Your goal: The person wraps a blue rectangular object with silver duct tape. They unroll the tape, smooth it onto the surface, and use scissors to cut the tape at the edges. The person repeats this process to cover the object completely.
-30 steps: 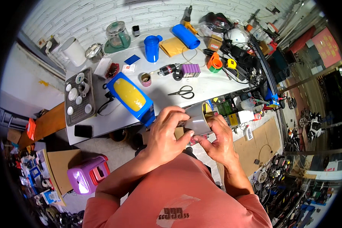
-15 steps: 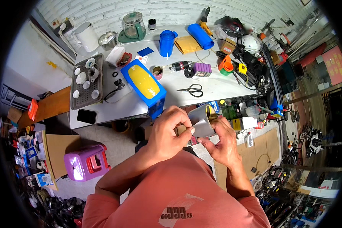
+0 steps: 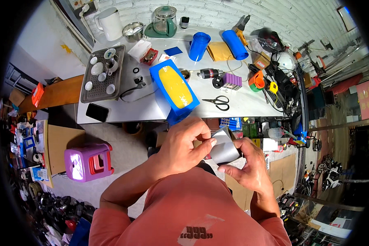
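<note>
In front of my chest is a wide roll of silver-grey tape (image 3: 225, 150), its smooth outer face turned up toward me. My right hand (image 3: 253, 167) grips the roll from its right side, thumb below and fingers along the far edge. At the roll's left side my left hand (image 3: 183, 144) is closed, thumb and forefinger pinching the tape's edge. Just beyond my left hand, a blue block-shaped pack with a yellow top (image 3: 175, 87) rests at the table's near edge. Black-handled scissors (image 3: 219, 102) lie on the table beyond the roll.
The white table (image 3: 151, 110) carries a tea tray (image 3: 117, 92) with cups, a black phone (image 3: 97, 112), blue rolls (image 3: 199, 46), a purple battery pack (image 3: 232, 81), an orange-green tape dispenser (image 3: 256, 80) and tangled cables. A purple stool (image 3: 80, 164) stands on the floor at left.
The view has shifted, so the table sits further right and higher. The roll has turned, hiding its open end and showing more of its silver face. Both hands keep their hold.
</note>
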